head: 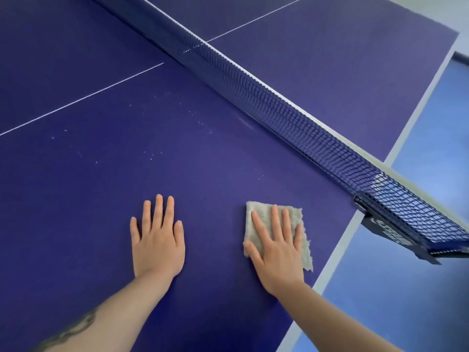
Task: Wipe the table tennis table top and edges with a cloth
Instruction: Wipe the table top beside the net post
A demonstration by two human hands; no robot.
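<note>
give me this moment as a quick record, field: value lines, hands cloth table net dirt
left hand: flat on the bare table top, fingers straight, holds nothing
right hand: flat on the cloth, pressing it down
cloth: pale, folded, near the table's right edge
table: dark blue, white lines
net: stretched across beyond the hands
dirt: pale specks ahead of the left hand

The right hand (pixel 278 247) lies flat on the cloth (pixel 264 212), which lies on the table (pixel 203 168). The left hand (pixel 157 240) rests flat on the table, just left of the cloth and apart from it. The net (pixel 291 115) crosses beyond both hands; its clamp (pixel 390 229) sits at the table's edge, right of the right hand.
</note>
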